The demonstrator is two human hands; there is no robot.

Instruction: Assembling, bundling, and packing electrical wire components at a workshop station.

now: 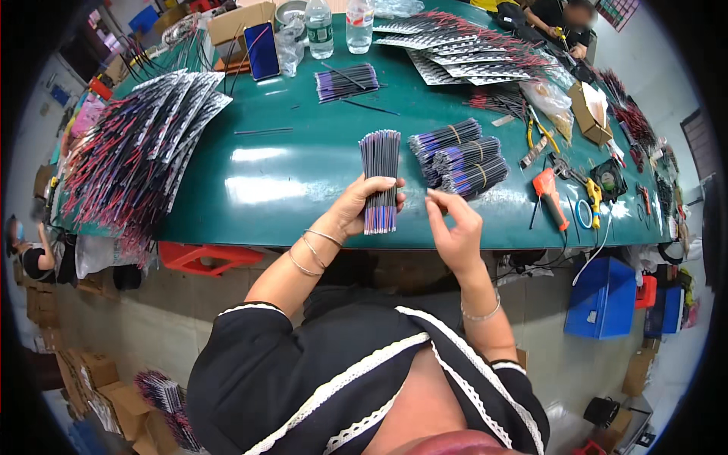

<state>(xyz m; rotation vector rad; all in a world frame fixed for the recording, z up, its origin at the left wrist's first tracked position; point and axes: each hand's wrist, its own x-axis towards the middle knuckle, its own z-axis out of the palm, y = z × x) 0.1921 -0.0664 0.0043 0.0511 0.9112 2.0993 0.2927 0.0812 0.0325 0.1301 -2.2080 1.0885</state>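
Note:
My left hand [355,202] is wrapped round a bundle of thin dark wires [380,159] with purple, blue and red ends, its thumb lying across the front. The bundle stands roughly upright near the table's front edge. To its right my right hand [459,227] is closed in a pinch, thumb against fingertips. Whatever that pinch may hold is too small to make out. Just beyond the right hand lie several stacked wire bundles [474,154], with tan bands round them. A loose pile of similar short wires [347,82] rests farther back.
Fanned sheets of red-tipped wires [144,144] cover the table's left end; more sheets [462,49] lie at the back. A phone [262,51] and two water bottles [320,30] stand behind. An orange-grey heat gun [550,199], pliers [543,133] and a small fan [609,180] lie right.

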